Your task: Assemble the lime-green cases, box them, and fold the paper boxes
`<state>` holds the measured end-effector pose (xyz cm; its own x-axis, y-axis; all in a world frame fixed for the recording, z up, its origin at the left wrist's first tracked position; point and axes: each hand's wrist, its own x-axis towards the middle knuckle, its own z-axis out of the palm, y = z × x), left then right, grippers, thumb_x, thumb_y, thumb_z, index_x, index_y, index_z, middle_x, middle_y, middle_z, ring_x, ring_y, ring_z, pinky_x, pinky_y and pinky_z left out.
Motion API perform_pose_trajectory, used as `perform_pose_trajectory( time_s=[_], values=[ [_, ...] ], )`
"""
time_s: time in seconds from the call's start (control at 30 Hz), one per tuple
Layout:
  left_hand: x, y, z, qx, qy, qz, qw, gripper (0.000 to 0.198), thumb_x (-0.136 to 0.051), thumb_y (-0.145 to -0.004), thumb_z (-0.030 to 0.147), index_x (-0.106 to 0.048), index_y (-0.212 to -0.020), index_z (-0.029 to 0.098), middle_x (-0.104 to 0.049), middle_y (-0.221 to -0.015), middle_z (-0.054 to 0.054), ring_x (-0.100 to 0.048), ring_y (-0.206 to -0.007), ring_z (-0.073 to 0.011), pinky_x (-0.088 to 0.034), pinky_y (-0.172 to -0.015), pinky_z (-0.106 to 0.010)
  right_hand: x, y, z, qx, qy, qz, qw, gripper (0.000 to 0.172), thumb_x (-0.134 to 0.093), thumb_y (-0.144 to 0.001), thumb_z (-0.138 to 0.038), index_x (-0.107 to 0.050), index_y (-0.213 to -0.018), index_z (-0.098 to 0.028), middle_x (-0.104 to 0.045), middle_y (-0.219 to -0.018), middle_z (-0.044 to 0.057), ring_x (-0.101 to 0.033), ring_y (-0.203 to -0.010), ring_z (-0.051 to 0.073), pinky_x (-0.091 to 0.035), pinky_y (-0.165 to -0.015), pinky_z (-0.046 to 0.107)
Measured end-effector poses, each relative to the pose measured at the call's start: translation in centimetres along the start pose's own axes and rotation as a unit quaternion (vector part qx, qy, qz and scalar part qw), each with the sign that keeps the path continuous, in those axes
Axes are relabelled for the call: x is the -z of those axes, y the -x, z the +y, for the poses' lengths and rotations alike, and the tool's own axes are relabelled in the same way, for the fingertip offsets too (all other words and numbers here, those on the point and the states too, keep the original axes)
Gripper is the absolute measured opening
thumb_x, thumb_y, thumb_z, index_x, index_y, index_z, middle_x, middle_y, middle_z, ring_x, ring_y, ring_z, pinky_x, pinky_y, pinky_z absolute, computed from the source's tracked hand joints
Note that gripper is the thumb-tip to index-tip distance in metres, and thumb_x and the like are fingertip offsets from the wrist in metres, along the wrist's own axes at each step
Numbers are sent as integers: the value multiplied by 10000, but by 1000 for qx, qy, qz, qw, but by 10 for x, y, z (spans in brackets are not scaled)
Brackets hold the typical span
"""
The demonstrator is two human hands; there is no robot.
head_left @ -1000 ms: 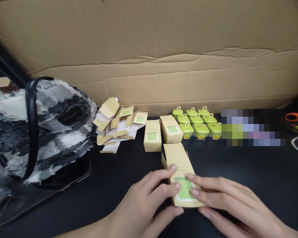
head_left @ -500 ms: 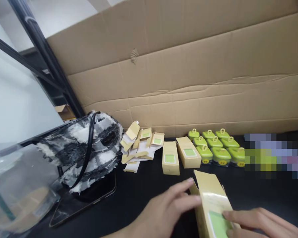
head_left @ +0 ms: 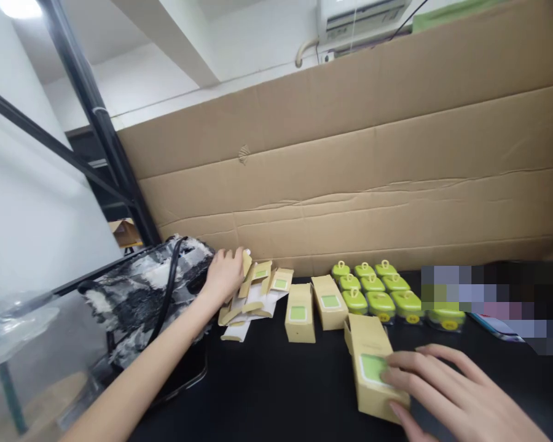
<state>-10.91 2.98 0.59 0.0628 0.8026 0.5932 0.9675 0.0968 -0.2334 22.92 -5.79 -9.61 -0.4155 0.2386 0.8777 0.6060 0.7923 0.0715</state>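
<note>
My right hand is closed on the right side of a small kraft-coloured carton with a green label. Its fingers lie over the label and the thumb is at the near lower edge. The carton lies on the black tabletop, its far end showing a raised flap at the left. My left hand reaches to the back left, fingers bent over the end of a flattened carton in a pile. The fingertips there are hidden. Two more formed cartons, one left of the other, stand between the hands.
Several green-lidded containers with ring handles stand in rows at the back right. A fluffy black-and-white bag and a dark glossy slab are on the left. Behind rises a cardboard wall. A blurred patch hides the far right.
My left hand has left the near carton and gone to the pile at the back left. My right hand stays on the carton, which now appears farther back. The camera has tilted upward.
</note>
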Motion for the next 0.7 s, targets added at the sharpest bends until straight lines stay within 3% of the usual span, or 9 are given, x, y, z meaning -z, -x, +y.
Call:
perform_pose_trajectory(
  time_s=[0.1, 0.17, 0.33, 0.43, 0.5, 0.57, 0.63, 0.7],
  values=[
    [-1, -1, 12, 13, -16, -46, 999, 284, -576, -930, 299, -563, -1175, 154, -601, -1166, -85, -627, -972, -221, -542, -816, -418, 3, -5, -6, -23, -2, -52, 998, 258, -413, -920, -164, -641, -821, -236, -733, -799, -35, -669, -692, 130, -405, -810, 294],
    [0, 1, 19, 16, -17, -59, 998, 276, -571, -934, 291, -561, -1172, 151, -616, -1127, -79, -640, -925, -207, -555, -779, -394, 3, -6, -8, -48, -4, -48, 998, 270, -401, -921, -149, -632, -811, -238, -722, -785, -33, -662, -680, 135, -401, -812, 312],
    [24, 14, 24, -21, -11, -9, 1000, 379, -368, -935, 94, -460, -1302, 78, -630, -1093, -163, -656, -952, -295, -579, -706, -404, 4, -5, -4, -64, 14, -44, 997, 260, -401, -897, -136, -627, -815, -233, -721, -801, -24, -674, -678, 144, -400, -827, 344],
    [48, 42, 28, -74, 1, 59, 996, 380, -349, -951, 188, -437, -1314, 123, -625, -1198, -132, -633, -1051, -264, -561, -849, -378, 7, -9, -3, -58, 53, -33, 996, 238, -415, -907, -208, -647, -859, -224, -749, -850, 1, -701, -732, 155, -416, -846, 349],
    [62, 69, 37, -193, 40, 194, 961, 402, -315, -964, 229, -409, -1340, 121, -631, -1221, -133, -638, -1067, -263, -553, -888, -387, 8, -11, -3, -14, 77, -32, 996, 197, -467, -897, -244, -661, -919, -221, -763, -900, 11, -714, -797, 161, -439, -828, 332],
    [71, 97, 52, -239, 65, 210, 946, 421, -324, -964, 212, -381, -1378, 154, -652, -1207, -103, -662, -1042, -213, -567, -859, -295, 6, -10, -6, 22, 75, -2, 997, 184, -486, -907, -237, -670, -919, -236, -770, -877, -3, -716, -808, 153, -454, -821, 311],
    [73, 122, 70, -245, 113, 209, 940, 384, -324, -972, 205, -416, -1344, 184, -718, -1075, -76, -718, -844, -157, -586, -678, -186, 2, -5, -9, 37, 49, 42, 997, 237, -448, -949, -233, -679, -905, -256, -768, -827, -20, -713, -794, 143, -455, -869, 300],
    [68, 141, 89, -287, 147, 179, 929, 375, -404, -949, 178, -454, -1317, 228, -747, -958, -48, -709, -637, -130, -539, -483, -142, -2, 3, -11, 81, 20, 43, 996, 285, -403, -980, -229, -686, -973, -268, -765, -853, -27, -709, -826, 138, -463, -913, 288]
  ],
)
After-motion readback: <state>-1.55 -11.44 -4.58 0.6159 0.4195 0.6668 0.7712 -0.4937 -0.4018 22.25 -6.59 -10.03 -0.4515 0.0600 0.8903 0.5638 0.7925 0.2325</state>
